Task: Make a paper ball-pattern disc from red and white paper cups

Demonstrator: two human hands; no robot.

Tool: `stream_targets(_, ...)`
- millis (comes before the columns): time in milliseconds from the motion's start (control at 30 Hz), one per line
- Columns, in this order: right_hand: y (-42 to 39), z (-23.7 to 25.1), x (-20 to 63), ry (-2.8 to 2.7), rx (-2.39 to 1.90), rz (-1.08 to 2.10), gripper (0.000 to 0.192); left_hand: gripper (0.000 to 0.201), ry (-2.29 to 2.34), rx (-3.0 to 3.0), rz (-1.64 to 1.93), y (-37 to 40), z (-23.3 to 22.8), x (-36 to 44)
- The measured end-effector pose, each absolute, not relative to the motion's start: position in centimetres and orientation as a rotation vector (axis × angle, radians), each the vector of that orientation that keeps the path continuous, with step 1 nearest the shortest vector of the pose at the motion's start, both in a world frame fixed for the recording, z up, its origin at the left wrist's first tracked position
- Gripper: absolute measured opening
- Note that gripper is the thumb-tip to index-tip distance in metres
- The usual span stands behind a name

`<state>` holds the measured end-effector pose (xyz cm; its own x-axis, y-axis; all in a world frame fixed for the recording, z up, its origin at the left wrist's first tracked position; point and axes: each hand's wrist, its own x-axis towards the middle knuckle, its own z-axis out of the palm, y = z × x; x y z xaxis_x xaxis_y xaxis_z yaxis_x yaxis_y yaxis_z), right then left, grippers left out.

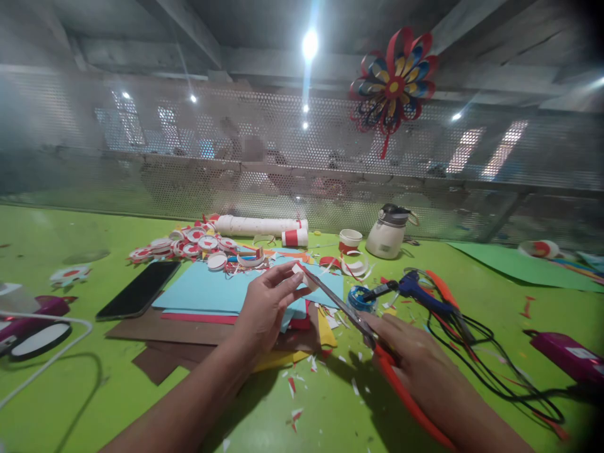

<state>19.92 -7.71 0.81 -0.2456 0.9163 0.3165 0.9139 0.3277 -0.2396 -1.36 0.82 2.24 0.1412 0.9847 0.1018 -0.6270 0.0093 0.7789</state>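
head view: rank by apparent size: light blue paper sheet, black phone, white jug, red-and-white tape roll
1. light blue paper sheet
2. black phone
3. white jug, which sits farther back, so its true size against the phone is unsure
4. red-and-white tape roll

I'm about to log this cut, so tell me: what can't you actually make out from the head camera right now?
- Small white piece at the left hand fingertips: too small; shape unclear.
- Scissors handles: covered by the right hand; the grip is hidden.
- Sheets under the blue paper: overlapped, full count unknown.
- Room behind the mesh screen: blurred.
- Purple device: cut off at the right edge.
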Motion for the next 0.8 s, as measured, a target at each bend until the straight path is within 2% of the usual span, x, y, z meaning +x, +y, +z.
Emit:
stream_targets(533,-7.85,1.21,19.39,-2.153,-1.568,0.089,0.045,0.031,0.575,0.838,1.383,0.7,1.73,-1.2)
stream_targets(800,-7.29,1.15,19.83,-2.137,-1.553,0.173,0.037,0.031,0.551,0.807,1.413,0.95,2.23,-1.35)
